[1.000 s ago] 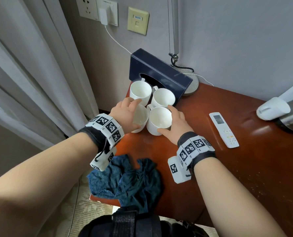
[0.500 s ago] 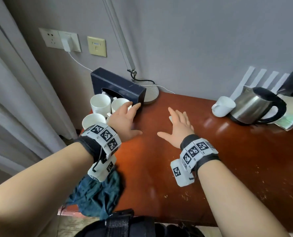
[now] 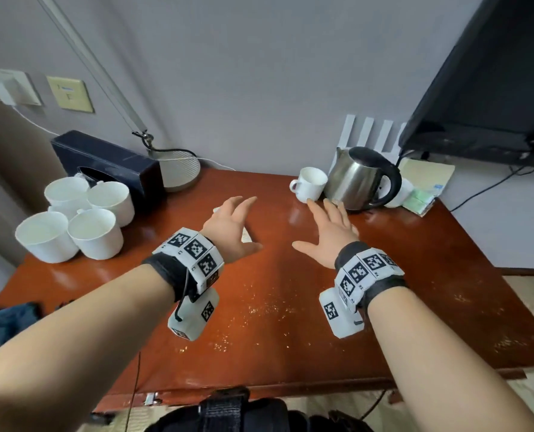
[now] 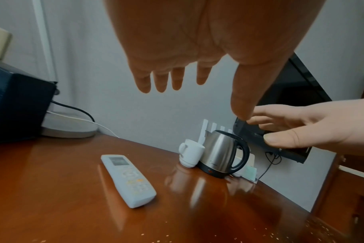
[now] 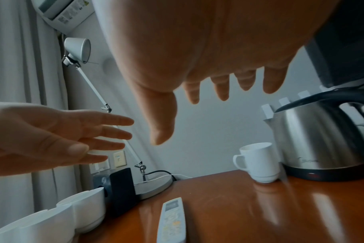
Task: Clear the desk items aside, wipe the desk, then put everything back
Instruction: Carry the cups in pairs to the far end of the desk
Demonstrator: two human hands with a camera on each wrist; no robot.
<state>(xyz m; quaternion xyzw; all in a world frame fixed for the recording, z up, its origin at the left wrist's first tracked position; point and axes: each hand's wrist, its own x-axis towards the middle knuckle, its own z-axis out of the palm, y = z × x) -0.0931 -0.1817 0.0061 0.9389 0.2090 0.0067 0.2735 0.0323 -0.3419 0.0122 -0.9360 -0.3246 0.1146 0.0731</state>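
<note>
The left hand hangs above the surface, fingers straight and spread, holding nothing. The right hand reaches in from the right, fingers extended. A white remote lies flat below. Farther right, a white cup stands just beside a steel kettle.

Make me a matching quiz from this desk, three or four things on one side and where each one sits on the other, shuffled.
Things:
1. remote
2. kettle
3. tissue box
4. blue cloth

Places:
A. back right, beside a single cup
B. front left edge of the desk
C. under the left hand
D. back left, behind the four cups

Pairs: 1-C, 2-A, 3-D, 4-B
</note>
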